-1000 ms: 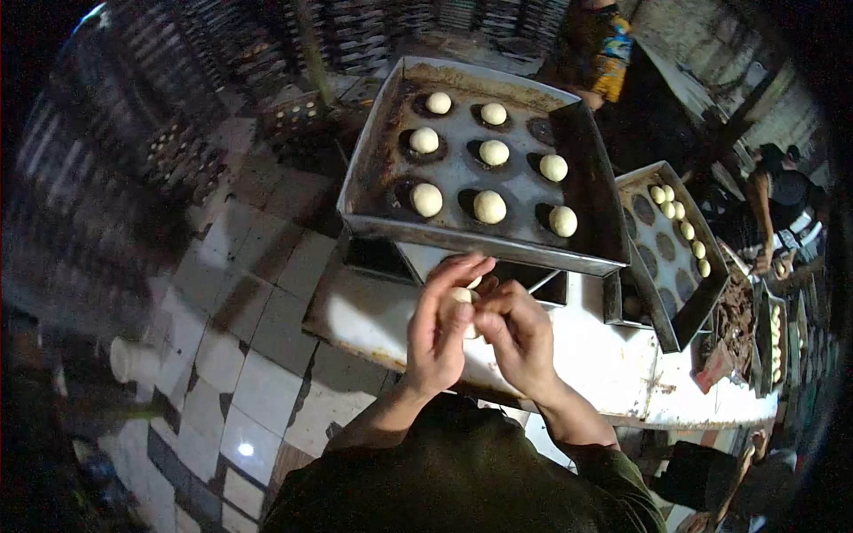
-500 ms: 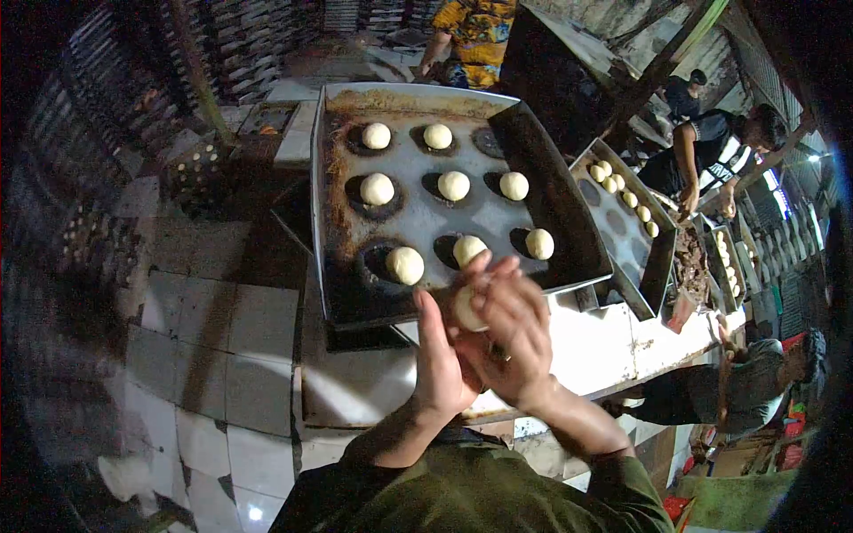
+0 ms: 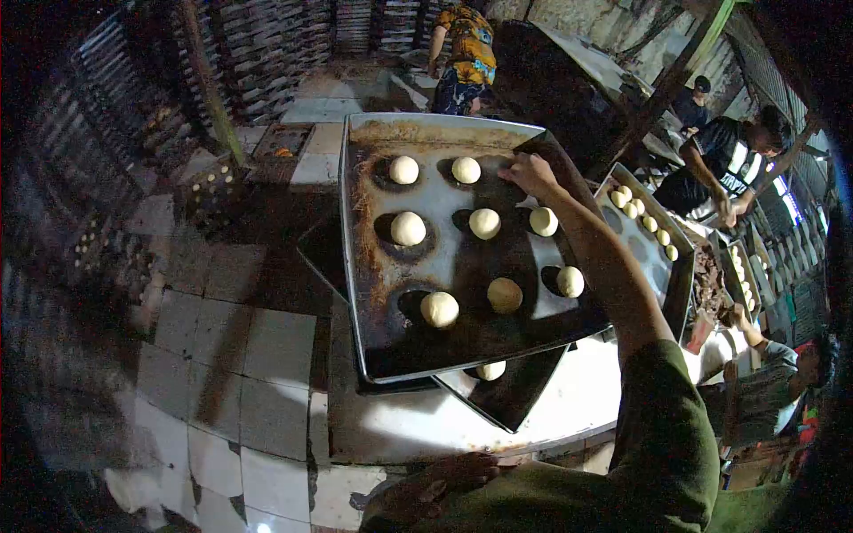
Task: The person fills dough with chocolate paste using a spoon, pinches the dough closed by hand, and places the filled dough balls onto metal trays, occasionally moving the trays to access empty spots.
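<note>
My right hand (image 3: 531, 173) reaches into the far right corner of a large metal tray (image 3: 348, 258). Its fingers are bent together and pressed down, and what they hold, if anything, is hidden. Several pale dough balls sit in rows on the tray, one (image 3: 466, 170) just left of this hand and another (image 3: 543, 221) below it. A ball (image 3: 505, 295) in the near row lies in shadow. My left hand (image 3: 458, 471) is low at the near edge of the table, dark against my shirt; its fingers are too dim to make out.
Beneath the large tray, a second tray (image 3: 533, 391) shows one ball (image 3: 490, 370). To the right stands another tray of balls (image 3: 680, 293). Co-workers are at the right, one in a black and white shirt (image 3: 724, 155); a person in an orange shirt (image 3: 471, 44) stands behind.
My hands have parted from around a dough ball. The right reached forward to the tray's far right corner; the left dropped back toward my body. The view has shifted, and the tray appears lower.
</note>
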`<state>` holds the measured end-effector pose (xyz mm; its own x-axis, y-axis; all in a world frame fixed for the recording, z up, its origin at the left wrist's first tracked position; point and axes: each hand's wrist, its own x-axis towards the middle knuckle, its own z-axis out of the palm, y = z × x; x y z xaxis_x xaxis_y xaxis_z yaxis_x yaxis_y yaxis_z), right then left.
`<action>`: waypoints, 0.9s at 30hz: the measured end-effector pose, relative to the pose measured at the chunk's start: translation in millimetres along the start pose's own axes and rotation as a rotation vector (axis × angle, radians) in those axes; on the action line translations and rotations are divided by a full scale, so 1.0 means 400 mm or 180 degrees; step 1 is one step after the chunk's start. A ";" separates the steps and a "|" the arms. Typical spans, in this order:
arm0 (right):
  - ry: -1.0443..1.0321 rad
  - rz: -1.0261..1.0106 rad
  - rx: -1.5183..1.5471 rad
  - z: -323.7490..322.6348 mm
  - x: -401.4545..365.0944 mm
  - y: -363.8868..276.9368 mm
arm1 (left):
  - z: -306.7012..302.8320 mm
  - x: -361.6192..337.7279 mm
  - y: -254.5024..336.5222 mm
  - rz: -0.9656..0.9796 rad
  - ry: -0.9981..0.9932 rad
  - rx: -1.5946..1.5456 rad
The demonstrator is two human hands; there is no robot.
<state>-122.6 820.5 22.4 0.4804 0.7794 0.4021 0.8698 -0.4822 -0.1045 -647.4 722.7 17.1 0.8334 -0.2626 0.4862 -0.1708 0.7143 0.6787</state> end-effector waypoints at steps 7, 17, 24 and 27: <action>-0.0467 0.0461 0.0396 -0.080 0.033 -0.013 | 0.022 -0.033 -0.030 -0.0146 0.0561 0.0098; 0.0721 0.0157 0.1066 -0.411 -0.204 0.451 | 0.204 0.036 -0.302 -0.0233 0.2296 0.0628; -0.0063 0.1905 -0.0177 -0.222 -0.552 1.314 | 0.381 0.197 -0.610 -0.0252 0.3699 0.0544; -0.0184 0.2437 -0.0646 -0.192 -0.604 1.277 | 0.373 0.306 -0.642 -0.0703 0.3735 0.0702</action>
<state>197.1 355.3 -58.4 0.9466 0.2185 0.2371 0.2605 -0.9516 -0.1629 -579.8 410.3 -15.6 0.8057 0.4640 -0.3682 0.0443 0.5726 0.8186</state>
